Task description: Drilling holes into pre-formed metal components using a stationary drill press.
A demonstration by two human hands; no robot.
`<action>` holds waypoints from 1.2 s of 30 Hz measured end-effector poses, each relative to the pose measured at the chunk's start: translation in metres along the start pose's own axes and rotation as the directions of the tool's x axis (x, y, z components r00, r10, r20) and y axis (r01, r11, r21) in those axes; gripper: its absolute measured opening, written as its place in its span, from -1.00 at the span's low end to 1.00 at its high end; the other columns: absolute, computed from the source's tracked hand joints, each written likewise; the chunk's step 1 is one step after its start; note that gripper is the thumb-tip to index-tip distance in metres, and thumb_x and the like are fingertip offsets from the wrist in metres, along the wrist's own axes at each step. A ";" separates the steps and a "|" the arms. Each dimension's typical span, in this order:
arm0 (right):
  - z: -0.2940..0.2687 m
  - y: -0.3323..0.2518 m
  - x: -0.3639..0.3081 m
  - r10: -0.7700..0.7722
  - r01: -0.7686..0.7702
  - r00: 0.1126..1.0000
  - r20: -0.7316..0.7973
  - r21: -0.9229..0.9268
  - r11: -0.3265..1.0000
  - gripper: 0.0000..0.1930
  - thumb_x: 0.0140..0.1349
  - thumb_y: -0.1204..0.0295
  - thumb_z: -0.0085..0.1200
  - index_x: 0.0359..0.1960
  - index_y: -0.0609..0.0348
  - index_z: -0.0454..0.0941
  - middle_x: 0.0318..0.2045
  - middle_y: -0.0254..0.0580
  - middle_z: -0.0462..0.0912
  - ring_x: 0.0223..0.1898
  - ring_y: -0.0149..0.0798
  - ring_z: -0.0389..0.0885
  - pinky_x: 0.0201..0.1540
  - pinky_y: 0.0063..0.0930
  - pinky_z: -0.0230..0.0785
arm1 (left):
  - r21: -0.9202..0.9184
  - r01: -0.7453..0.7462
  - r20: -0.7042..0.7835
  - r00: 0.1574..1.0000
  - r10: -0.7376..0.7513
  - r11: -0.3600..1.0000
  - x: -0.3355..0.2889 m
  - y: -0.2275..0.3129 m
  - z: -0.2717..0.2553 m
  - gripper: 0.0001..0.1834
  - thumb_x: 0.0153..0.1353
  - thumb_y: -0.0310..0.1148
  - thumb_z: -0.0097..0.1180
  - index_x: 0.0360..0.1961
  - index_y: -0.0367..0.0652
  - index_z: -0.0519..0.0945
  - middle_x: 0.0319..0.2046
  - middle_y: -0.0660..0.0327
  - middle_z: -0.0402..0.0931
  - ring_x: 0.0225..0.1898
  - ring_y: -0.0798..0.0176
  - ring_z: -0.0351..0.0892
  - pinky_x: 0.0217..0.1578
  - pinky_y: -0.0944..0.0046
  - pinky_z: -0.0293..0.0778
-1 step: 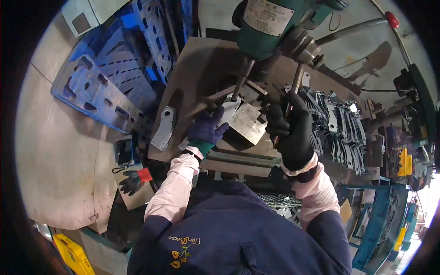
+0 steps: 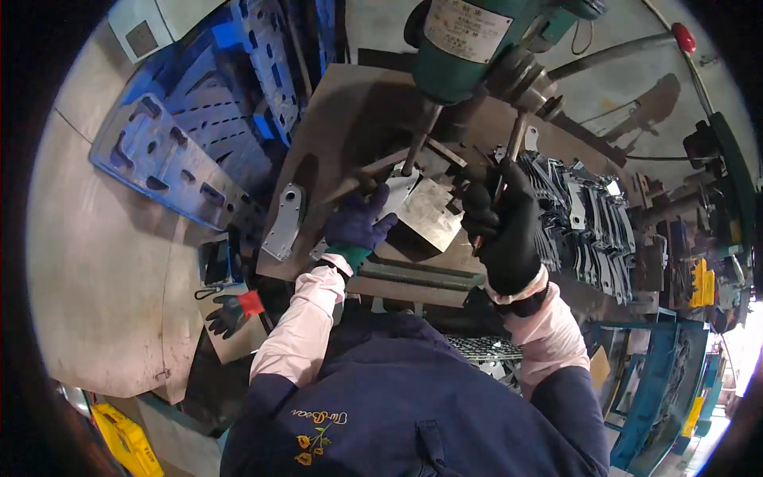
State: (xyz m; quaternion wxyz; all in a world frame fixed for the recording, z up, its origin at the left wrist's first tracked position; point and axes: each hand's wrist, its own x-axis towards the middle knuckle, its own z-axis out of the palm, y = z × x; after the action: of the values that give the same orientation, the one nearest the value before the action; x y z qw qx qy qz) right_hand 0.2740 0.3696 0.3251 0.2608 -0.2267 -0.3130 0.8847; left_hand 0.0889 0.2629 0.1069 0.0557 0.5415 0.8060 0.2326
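Note:
Gloved in black, my right hand (image 2: 506, 226) is wrapped round the metal lever rod (image 2: 516, 137) of a green drill press (image 2: 450, 60). My left hand (image 2: 359, 222), in a purple glove, grips the lower left end of a flat metal plate (image 2: 398, 192), its thumb toward the steel block. The press spindle (image 2: 421, 139) comes down onto the plate's upper end. To the right of the plate sits the bright steel block (image 2: 431, 213). What the left fingertips touch underneath is hidden.
A loose metal plate (image 2: 284, 222) lies at the table's left. Many similar plates (image 2: 584, 219) are piled on the right. Blue perforated panels (image 2: 171, 159) stand at the far left. A black glove (image 2: 228, 315) with a red cuff and a phone-like dark object (image 2: 214, 262) lie lower left.

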 end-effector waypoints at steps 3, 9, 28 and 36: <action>-0.041 0.018 0.026 -0.350 0.313 0.936 0.044 -0.558 0.768 -0.65 0.38 0.15 -0.10 -0.33 0.22 0.49 -0.68 -0.40 0.35 -0.75 -0.54 0.16 -0.70 -0.68 0.03 | 0.017 -0.031 -0.029 0.999 0.032 0.999 0.001 -0.004 0.006 -0.29 0.24 0.13 0.02 0.35 0.10 0.26 0.16 -0.11 0.40 0.15 -0.23 0.40 0.18 -0.11 0.27; -0.076 0.037 0.060 -0.631 0.457 0.776 0.029 -0.715 0.529 -0.64 0.37 0.17 -0.01 -0.42 0.22 0.56 -0.67 -0.42 0.43 -0.70 -0.53 0.29 -0.66 -0.59 0.11 | 0.000 -0.038 -0.050 0.998 0.038 0.999 0.004 -0.002 0.004 -0.32 0.22 0.08 0.07 0.32 0.07 0.33 0.07 -0.10 0.48 0.08 -0.22 0.45 0.11 -0.09 0.34; -0.109 0.029 0.102 -0.702 0.573 0.712 0.029 -0.602 0.556 -0.78 0.36 0.33 0.02 -0.23 0.27 0.58 -0.57 -0.35 0.57 -0.61 -0.52 0.43 -0.57 -0.56 0.26 | 0.016 -0.070 -0.164 0.984 0.072 0.997 0.001 -0.020 0.023 -0.27 0.08 -0.07 0.26 0.31 0.18 0.34 0.08 0.00 0.50 0.03 -0.16 0.50 0.11 0.00 0.40; -0.137 0.022 0.117 -0.751 0.549 0.655 0.085 -0.736 0.396 -0.79 0.37 0.36 0.03 -0.18 0.26 0.57 -0.50 -0.36 0.57 -0.50 -0.52 0.47 -0.49 -0.56 0.28 | 0.026 -0.081 -0.108 0.991 0.083 0.996 0.007 -0.006 0.005 -0.29 0.10 -0.01 0.21 0.28 0.01 0.39 0.14 0.08 0.47 0.10 -0.06 0.47 0.12 0.08 0.39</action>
State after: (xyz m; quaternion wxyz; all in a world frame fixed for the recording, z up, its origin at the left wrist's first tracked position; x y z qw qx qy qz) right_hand 0.2553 0.4849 0.1867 0.5178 -0.2802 -0.6525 0.4772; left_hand 0.0832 0.2688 0.1006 -0.0040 0.5613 0.7874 0.2550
